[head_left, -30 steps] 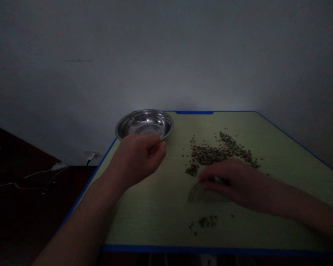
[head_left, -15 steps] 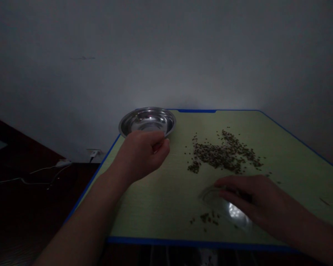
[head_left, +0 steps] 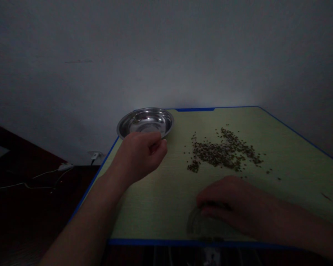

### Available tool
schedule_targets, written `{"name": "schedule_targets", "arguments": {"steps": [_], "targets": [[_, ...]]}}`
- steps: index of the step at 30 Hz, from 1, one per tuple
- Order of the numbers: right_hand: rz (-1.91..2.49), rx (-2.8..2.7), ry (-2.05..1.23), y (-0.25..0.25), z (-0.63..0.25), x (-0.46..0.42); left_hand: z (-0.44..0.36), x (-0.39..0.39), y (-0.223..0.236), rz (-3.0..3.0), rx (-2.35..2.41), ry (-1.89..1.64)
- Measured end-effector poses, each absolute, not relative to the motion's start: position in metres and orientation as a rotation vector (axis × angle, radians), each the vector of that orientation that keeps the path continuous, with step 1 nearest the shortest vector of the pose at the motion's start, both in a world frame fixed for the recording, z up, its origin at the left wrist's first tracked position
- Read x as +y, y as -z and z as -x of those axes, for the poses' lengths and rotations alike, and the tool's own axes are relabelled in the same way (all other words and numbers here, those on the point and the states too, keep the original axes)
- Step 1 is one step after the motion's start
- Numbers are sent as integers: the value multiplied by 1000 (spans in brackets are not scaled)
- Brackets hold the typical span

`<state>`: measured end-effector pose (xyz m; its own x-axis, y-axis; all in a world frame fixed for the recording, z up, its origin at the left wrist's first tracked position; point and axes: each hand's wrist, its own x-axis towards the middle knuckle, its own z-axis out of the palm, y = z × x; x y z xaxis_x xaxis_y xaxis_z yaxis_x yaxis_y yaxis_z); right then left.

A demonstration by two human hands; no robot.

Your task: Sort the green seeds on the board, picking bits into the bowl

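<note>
My left hand (head_left: 143, 153) is closed in front of the steel bowl (head_left: 166, 129), overlapping its near rim from this view. Thumb and forefinger press together; whatever they may hold is hidden. My right hand (head_left: 233, 203) grips a clear round-rimmed container (head_left: 195, 223) low over the table, close to the front edge. Its shape is faint in the dim light. A few dark bits show by its lower rim. Farther back, small dark seeds (head_left: 216, 153) lie scattered in a loose patch.
The pale green table (head_left: 155, 207) has a blue edge (head_left: 155, 242) and stands against a grey wall (head_left: 166, 55). White cables (head_left: 41, 186) run across the dark floor on the left, below a socket with a plug (head_left: 96, 156).
My right hand first drew back from the seed patch, tilting the clear container, then brought it down over the small cluster near the front edge. My left hand has hardly moved.
</note>
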<state>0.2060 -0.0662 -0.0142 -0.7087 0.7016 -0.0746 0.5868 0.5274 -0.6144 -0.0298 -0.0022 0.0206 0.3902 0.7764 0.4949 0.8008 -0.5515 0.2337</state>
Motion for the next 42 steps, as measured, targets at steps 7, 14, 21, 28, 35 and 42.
{"name": "schedule_targets", "arguments": {"steps": [7,14,21,28,35,42], "targets": [[1147,-2482,-1001,14,-210,-74,31,0,-20,2571,-1447,878],[1183,-2469,-868,4,-217,-72,30,-1,-20,2567,-1478,860],[1449,-2357,-756,13,-257,-75,30,1,-19,2603,-1479,860],[1448,-2318,-889,18,-241,-96,29,2,-18,2602,-1448,851],[1454,-2236,-761,15,-251,-104,30,5,-14,2613,-1452,792],[1847,-1624,-259,7,-336,-90,37,8,-10,2583,-1409,708]]}}
